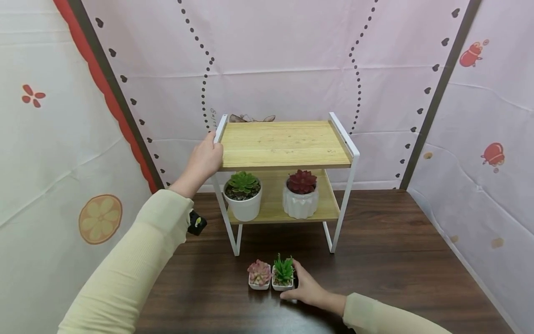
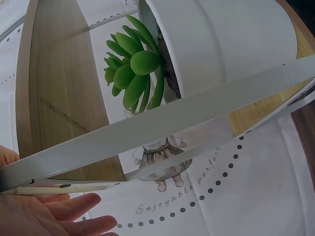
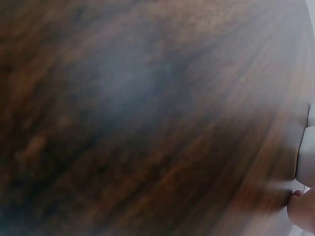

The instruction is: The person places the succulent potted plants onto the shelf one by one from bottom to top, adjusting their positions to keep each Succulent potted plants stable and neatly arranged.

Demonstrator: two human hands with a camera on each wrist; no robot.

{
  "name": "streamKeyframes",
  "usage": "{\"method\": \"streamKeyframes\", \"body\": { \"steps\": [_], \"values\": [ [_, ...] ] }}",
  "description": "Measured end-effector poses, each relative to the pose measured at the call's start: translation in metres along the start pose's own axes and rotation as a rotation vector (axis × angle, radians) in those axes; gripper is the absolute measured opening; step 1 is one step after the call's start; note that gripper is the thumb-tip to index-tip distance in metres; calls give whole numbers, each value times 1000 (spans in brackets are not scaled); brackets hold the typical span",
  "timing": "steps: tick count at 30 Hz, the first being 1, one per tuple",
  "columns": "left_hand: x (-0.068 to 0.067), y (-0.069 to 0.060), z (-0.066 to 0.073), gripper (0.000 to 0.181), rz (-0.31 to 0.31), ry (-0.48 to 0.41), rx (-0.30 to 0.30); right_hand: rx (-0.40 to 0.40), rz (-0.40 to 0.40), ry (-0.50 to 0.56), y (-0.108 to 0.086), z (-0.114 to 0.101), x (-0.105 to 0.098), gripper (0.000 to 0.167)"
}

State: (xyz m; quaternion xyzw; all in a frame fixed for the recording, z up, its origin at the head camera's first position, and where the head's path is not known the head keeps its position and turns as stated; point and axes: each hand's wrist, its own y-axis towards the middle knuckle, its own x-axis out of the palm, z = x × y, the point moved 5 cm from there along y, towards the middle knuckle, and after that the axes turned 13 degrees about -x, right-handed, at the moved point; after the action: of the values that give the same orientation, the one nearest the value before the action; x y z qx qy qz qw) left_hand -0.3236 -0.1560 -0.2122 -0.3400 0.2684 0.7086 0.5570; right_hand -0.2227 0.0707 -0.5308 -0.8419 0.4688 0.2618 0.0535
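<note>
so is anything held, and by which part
Left hand holds the shelf by its upper left frame; right hand curves beside the small green plant, grip unclear.

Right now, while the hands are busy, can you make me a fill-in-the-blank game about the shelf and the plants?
1. In the head view, the left hand touches the shelf on its ____ side.
2. The number of pots on the lower board is ____.
3. The pot of the red plant is coloured ____.
4. The right hand is beside a small green plant; the other small plant is coloured ____.

Missing words: left; two; white; pink.
</note>
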Motion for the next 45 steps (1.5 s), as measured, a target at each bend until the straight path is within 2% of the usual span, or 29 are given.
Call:
{"method": "streamKeyframes", "body": {
  "steps": [15, 24, 28, 38, 45],
  "values": [
    [0, 0, 0, 56, 13, 8, 9, 10, 70, 39, 0, 3, 6, 90],
    [1, -1, 1, 56, 9, 9, 8, 36, 61, 71, 1, 3, 4, 92],
    [1, -1, 0, 56, 7, 7, 2, 22, 53, 77, 2, 1, 2, 91],
    [0, -1, 1, 56, 13, 11, 6, -15, 44, 49, 3, -17, -16, 78],
    [0, -1, 1, 56, 9, 8, 6, -79, 17, -37, 5, -46, -42, 76]
  ]
}}
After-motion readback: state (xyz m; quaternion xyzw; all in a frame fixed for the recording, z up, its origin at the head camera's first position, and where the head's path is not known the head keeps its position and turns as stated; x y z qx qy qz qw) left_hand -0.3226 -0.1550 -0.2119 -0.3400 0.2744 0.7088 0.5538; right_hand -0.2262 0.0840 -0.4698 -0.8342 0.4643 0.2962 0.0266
